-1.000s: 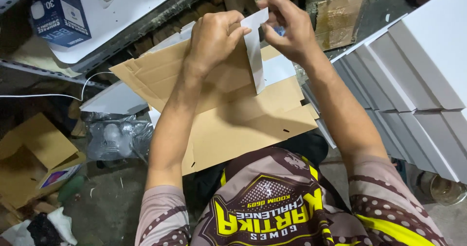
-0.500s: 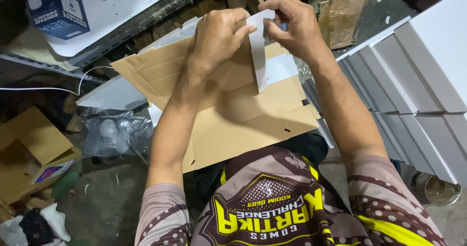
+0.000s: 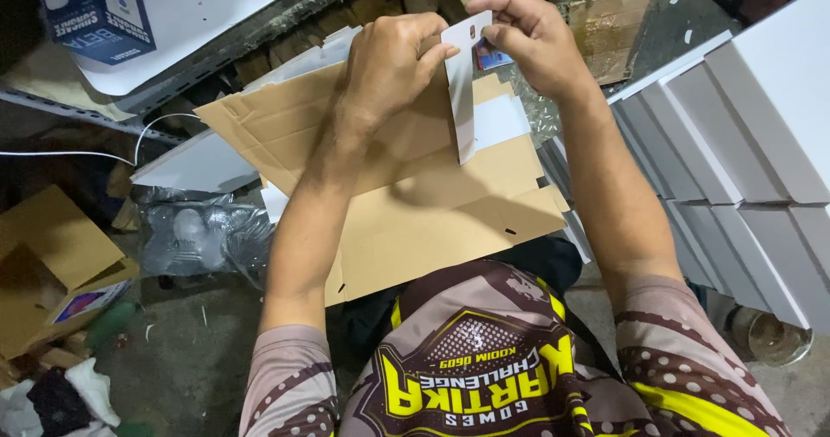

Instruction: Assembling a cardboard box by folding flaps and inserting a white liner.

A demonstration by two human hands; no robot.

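A narrow white card strip [image 3: 462, 91] is held upright between both hands above the lap. The left hand [image 3: 389, 61] is closed on the strip's upper left edge, thumb and fingers pinched on it. The right hand [image 3: 532, 39] is closed on the top right corner, fingertips curled over the edge. The lower end of the strip hangs free over a flattened brown cardboard sheet [image 3: 424, 212], which is spread across the knees and reaches toward the floor.

A small white sheet [image 3: 501, 119] is seen lying on the cardboard just right of the strip. To the right, a stack of white flat boxes [image 3: 743, 143] is ranged side by side, near the right forearm. At upper left, a blue carton [image 3: 99, 13] is seen on a white surface. A clear plastic bag [image 3: 203, 234] lies on the floor at left, beside a folded brown cardboard piece [image 3: 52, 238]. A round jar [image 3: 774, 338] is noted at lower right.
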